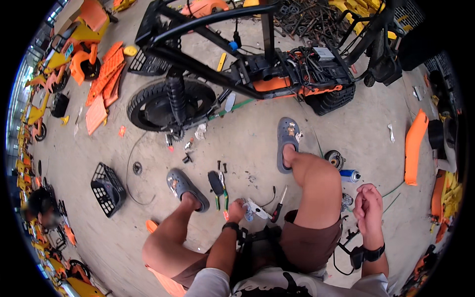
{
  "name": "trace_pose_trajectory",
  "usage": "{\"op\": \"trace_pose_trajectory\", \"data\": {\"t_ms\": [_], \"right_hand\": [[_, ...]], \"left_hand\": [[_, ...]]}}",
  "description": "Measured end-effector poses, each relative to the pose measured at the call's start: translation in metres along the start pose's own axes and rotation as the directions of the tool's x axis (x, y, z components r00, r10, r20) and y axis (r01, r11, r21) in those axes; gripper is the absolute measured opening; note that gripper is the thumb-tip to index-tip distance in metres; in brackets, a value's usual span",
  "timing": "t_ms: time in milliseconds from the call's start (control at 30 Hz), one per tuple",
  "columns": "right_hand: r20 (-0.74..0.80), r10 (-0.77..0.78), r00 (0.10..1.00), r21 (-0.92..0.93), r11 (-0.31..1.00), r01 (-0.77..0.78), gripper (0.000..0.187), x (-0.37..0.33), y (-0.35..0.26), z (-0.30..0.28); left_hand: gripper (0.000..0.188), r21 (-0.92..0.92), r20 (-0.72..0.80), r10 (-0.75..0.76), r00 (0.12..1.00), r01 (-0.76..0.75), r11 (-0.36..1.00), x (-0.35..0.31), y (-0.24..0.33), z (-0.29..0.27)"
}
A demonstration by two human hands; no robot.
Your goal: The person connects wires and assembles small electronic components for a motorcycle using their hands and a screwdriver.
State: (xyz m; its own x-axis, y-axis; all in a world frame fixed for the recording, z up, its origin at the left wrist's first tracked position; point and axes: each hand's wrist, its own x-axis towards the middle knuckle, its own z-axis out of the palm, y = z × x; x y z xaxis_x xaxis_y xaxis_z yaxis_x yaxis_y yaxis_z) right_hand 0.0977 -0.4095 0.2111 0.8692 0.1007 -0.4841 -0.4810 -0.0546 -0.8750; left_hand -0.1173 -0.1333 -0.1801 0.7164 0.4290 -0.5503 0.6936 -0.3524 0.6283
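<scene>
My left hand (236,210) is low between my knees, its fingers closed together; what they hold, if anything, I cannot make out. Beside it lie pliers with green handles (226,200), a dark oval piece (215,183) and a small crumpled bluish piece (248,213). A flat white part (259,210) and a screwdriver (278,210) are just to its right. My right hand (368,208) is raised beside my right knee, fingers curled in and nothing visible in them. Nearest to it are a blue can (350,175) and a small metal part (347,201).
A black scooter frame (267,39) with a wheel (170,104) stands ahead. Two bolts (222,167), a gear (137,168), a black basket (108,190) and a round hub (335,159) lie on the floor. Orange panels (106,74) lean left; another orange panel (415,147) lies right.
</scene>
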Motion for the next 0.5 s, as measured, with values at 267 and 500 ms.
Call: {"op": "trace_pose_trajectory", "data": {"t_ms": [267,500], "right_hand": [[0.615,0.153,0.773,0.238,0.899,-0.367,0.020,-0.022,-0.014,0.079],[0.683,0.337,0.648,0.052,0.863,-0.503,0.020,0.011,0.006,0.120]], "left_hand": [[0.012,-0.178,-0.501,-0.213,0.839,0.141,0.974,0.032,-0.011,-0.063],[0.023,-0.119,-0.529,-0.326,0.783,0.312,0.942,0.057,-0.075,-0.085]]}}
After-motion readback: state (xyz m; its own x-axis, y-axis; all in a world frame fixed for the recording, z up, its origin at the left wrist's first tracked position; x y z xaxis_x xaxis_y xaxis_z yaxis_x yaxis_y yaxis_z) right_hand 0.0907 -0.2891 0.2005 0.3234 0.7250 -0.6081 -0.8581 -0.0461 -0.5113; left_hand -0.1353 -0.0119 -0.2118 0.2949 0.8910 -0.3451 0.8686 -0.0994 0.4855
